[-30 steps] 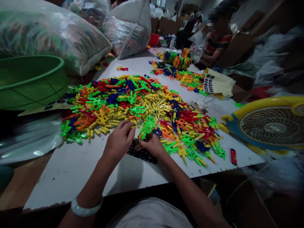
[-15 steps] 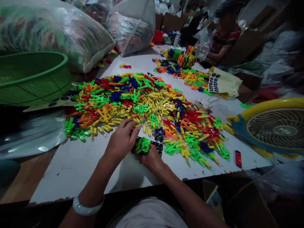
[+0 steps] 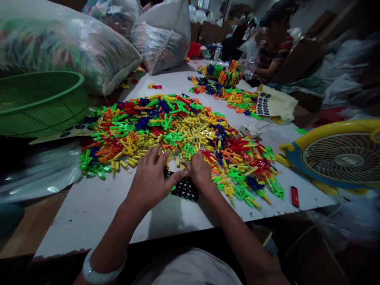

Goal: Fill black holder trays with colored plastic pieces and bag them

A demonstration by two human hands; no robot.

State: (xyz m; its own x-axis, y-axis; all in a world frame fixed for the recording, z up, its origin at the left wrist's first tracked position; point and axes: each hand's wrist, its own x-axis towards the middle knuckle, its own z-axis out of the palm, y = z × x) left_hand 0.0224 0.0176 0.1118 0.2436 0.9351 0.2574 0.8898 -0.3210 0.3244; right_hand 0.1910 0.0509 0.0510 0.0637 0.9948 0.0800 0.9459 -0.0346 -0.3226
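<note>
My left hand has its fingers and thumb stretched apart over the left end of a small black perforated plate. A bit of green plastic shows beneath its thumb. My right hand is at the near edge of the pile, just beyond the plate's right side, with fingers curled in; what they pinch is hidden. In front of both hands spreads a heap of yellow plastic tubes with clear ends, mixed with green, red, blue and orange figure-shaped plastic pieces. A green figure piece lies close to my right fingertips.
A green basket stands at the left, with stuffed clear sacks behind. A yellow-and-blue fan and a red lighter are at the right. Across the table a person sits near a second pile.
My right hand has moved from above the black plate forward to the pile's edge. The green figure seen between my hands is now mostly covered. My left hand has spread and shifted slightly nearer.
</note>
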